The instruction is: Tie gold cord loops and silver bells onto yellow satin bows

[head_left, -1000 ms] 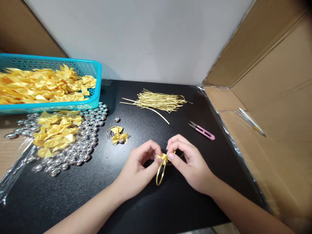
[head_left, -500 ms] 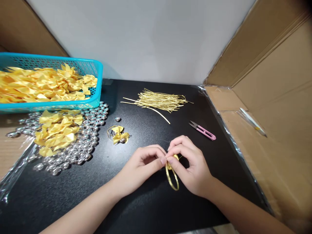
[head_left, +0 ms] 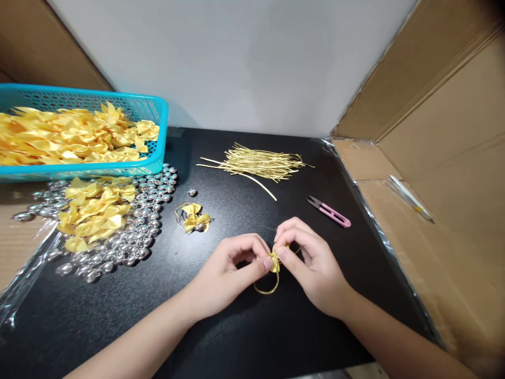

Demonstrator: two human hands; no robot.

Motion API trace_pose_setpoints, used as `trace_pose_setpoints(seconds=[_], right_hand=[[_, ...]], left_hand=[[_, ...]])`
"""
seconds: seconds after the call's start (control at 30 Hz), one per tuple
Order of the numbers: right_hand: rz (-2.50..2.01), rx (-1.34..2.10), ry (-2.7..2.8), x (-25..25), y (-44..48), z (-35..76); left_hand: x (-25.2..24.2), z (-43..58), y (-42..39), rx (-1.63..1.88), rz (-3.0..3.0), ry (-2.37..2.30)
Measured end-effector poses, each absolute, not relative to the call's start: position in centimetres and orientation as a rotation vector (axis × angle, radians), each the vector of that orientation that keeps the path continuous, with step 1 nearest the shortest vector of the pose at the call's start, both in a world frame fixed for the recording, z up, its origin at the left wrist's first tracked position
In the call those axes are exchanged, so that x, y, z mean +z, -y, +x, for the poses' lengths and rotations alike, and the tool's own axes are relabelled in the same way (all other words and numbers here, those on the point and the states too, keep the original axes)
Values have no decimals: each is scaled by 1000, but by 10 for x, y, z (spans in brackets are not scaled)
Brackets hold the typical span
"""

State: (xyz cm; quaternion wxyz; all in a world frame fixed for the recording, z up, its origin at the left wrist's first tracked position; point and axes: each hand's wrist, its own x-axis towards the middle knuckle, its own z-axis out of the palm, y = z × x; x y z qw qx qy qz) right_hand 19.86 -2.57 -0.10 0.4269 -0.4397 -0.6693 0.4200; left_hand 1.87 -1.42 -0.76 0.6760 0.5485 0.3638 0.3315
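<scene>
Between my two hands is a small yellow ribbon bow (head_left: 275,265) with a loop of gold cord (head_left: 266,292) hanging under it. My left hand (head_left: 236,268) pinches its left side between thumb and forefinger. On the other side my right hand (head_left: 310,263) grips it with thumb and fingertips, hiding part of the bow. A thin thread or needle shows faintly just above the fingers. To the left of my hands, a pair of yellow bows with gold cord and a silver bead (head_left: 193,217) lies on the black table (head_left: 221,337).
A turquoise basket (head_left: 161,142) of yellow bows stands back left. Before it lie loose bows (head_left: 94,210) among silver beads (head_left: 118,252), with one bead (head_left: 192,192) apart. Gold cords (head_left: 260,162) lie at the back. Pink thread snips (head_left: 330,211) rest to the right, near cardboard (head_left: 445,158).
The gold cord loop has swung left and opened into a rounder shape. My fingertips have drawn slightly apart, showing more of the bow.
</scene>
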Motion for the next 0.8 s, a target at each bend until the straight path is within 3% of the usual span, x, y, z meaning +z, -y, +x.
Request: trace_pose_setpoints(seconds=[0.3, 0.63, 0.8], right_hand=[[-1063, 1303, 1627, -2, 23, 201], [-1103, 892, 1930, 7, 22, 204], [-1148, 1147, 1721, 4, 21, 204]], left_hand=[[-5, 19, 14, 773, 1260, -812], [-8, 18, 15, 763, 1476, -876], [-8, 18, 15, 788, 1615, -889]])
